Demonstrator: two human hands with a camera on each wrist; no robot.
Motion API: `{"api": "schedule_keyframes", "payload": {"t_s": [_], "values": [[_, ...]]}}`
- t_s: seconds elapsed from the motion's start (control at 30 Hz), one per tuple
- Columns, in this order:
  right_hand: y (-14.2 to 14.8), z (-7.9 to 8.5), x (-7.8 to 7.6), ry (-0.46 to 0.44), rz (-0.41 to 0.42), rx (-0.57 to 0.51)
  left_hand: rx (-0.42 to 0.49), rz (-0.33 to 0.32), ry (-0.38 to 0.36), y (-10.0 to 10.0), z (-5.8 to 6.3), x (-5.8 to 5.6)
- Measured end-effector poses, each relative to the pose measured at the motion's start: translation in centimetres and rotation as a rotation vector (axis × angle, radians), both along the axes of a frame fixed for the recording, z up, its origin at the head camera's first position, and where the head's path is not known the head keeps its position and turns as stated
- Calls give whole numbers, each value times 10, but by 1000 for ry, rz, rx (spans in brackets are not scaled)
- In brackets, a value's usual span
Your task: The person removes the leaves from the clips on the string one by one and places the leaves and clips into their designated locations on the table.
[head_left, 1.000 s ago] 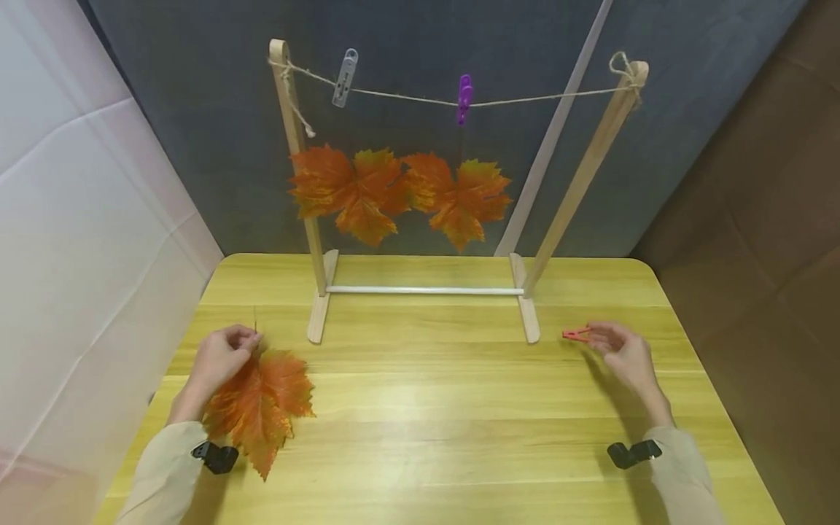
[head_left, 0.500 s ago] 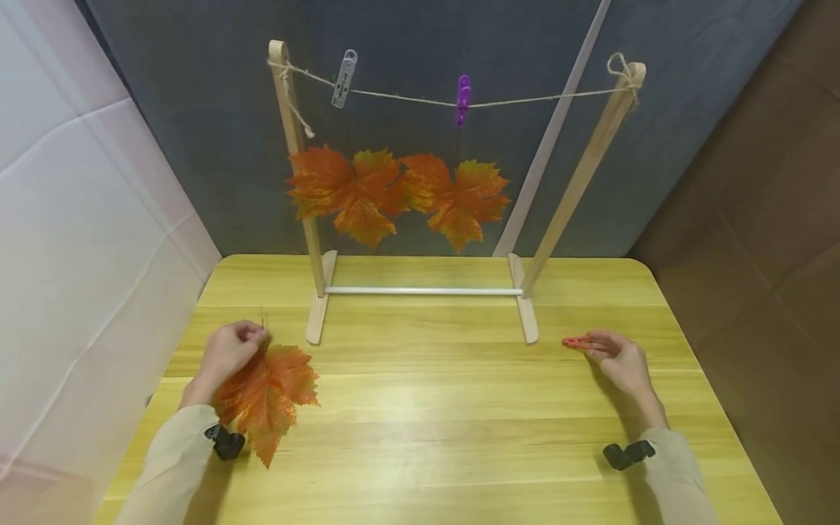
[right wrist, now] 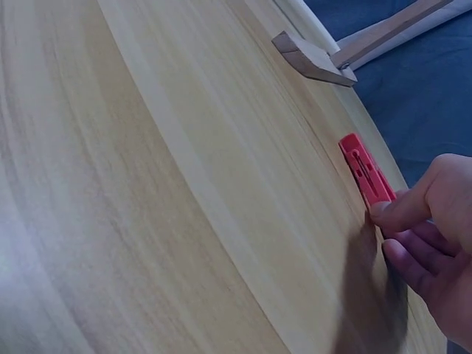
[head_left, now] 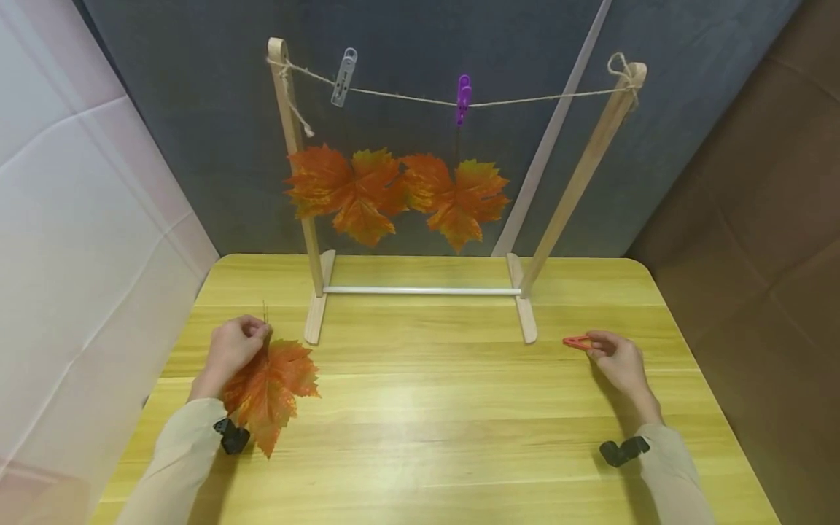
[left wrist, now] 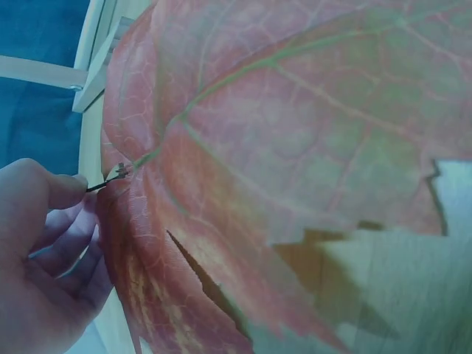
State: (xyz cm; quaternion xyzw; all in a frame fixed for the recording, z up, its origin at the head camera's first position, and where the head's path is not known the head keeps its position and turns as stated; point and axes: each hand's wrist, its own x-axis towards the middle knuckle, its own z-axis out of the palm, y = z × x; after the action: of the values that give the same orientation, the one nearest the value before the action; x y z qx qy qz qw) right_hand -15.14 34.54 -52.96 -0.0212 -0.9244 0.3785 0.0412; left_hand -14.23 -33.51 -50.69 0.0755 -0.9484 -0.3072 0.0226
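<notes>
My left hand (head_left: 236, 348) pinches the thin stem of an orange artificial maple leaf (head_left: 272, 390) above the table's left side. In the left wrist view the leaf (left wrist: 295, 133) fills most of the frame, its stem between thumb and fingers. On the right, my right hand (head_left: 620, 364) holds a red clothespin (head_left: 577, 342) by one end. The right wrist view has that clothespin (right wrist: 366, 171) pinched between thumb and fingers, just over the wood. Two more leaves hang from a string: one leaf (head_left: 357, 193) below a grey clothespin (head_left: 344, 77), another leaf (head_left: 457, 200) below a purple clothespin (head_left: 464, 99).
A wooden stand with a left post (head_left: 298, 168) and a right post (head_left: 584, 179) carries the string (head_left: 407, 97). A white rod (head_left: 420, 291) joins its feet at the back of the wooden table (head_left: 420, 408). Dark cloth hangs behind.
My left hand has moved slightly forward and to the right with the leaf. The right hand has turned the red clothespin a little and shifted slightly left.
</notes>
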Motion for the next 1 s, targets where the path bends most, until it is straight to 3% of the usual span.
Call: {"api": "schedule_keyframes", "payload": {"t_s": [0.27,0.43,0.67,1.0], "values": [[0,1,-1,-5,-5,7,-32,8,67,4,-2,0],[3,12,-3,-4,-12,6,-29,6,102,5,2,1],[3,45,-10,48,14,-1,-21,1,145,5,19,4],[-14,81,-21,225,57,2,-15,-22,210,17,51,13]]}}
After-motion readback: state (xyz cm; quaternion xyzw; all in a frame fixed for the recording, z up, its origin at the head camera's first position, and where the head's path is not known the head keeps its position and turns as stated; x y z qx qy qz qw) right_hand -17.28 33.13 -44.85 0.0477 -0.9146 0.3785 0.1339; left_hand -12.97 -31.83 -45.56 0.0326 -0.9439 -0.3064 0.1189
